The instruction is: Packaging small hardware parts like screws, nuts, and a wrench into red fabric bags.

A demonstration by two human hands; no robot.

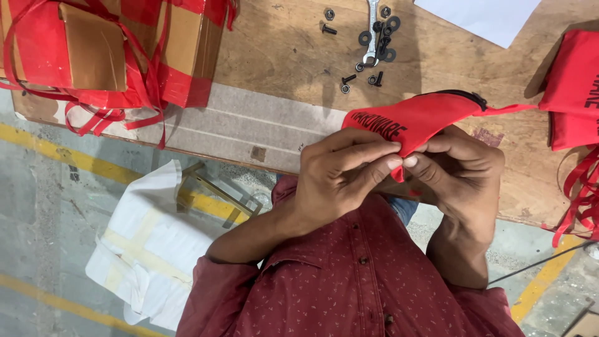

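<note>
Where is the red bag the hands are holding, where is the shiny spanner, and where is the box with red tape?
red bag [424, 115], head view, on the middle of its cloth.
spanner [372, 31], head view, on its silver handle.
cardboard box [181, 37], head view, on a bare brown side between red tape.

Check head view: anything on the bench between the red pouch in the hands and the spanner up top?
Yes. In the head view, loose black bolts and nuts lie on the wooden bench between the red pouch and the spanner.
</note>
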